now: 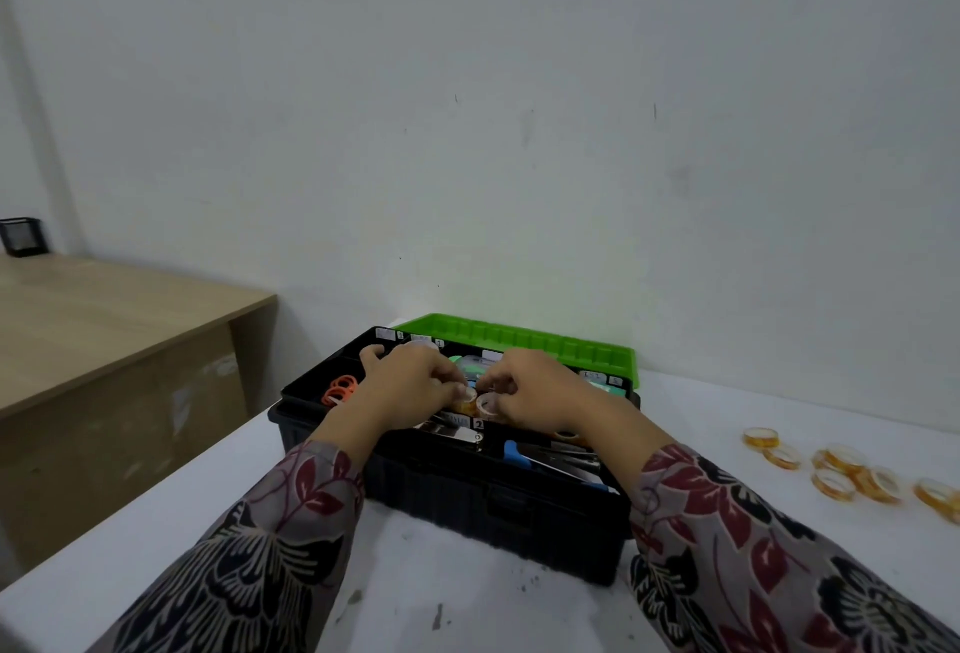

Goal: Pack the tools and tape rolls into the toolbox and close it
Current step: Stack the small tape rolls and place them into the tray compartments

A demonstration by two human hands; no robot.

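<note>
The black toolbox (457,501) stands open on the white table, its green lid (524,343) tilted back against the wall. Both hands are over the middle of its tray. My left hand (410,384) pinches a small yellow tape roll (467,398), and my right hand (540,392) pinches another tape roll (487,405) right beside it. Orange scissor handles (340,389) lie in the left compartment. Metal tools with a blue handle (561,460) lie in the front right compartment. Several loose yellow tape rolls (841,470) lie on the table to the right.
The white table (441,600) has dark smudges near its front. A wooden desk (104,330) stands lower on the left with a black mesh holder (21,235) at its far corner. A plain wall runs close behind the toolbox.
</note>
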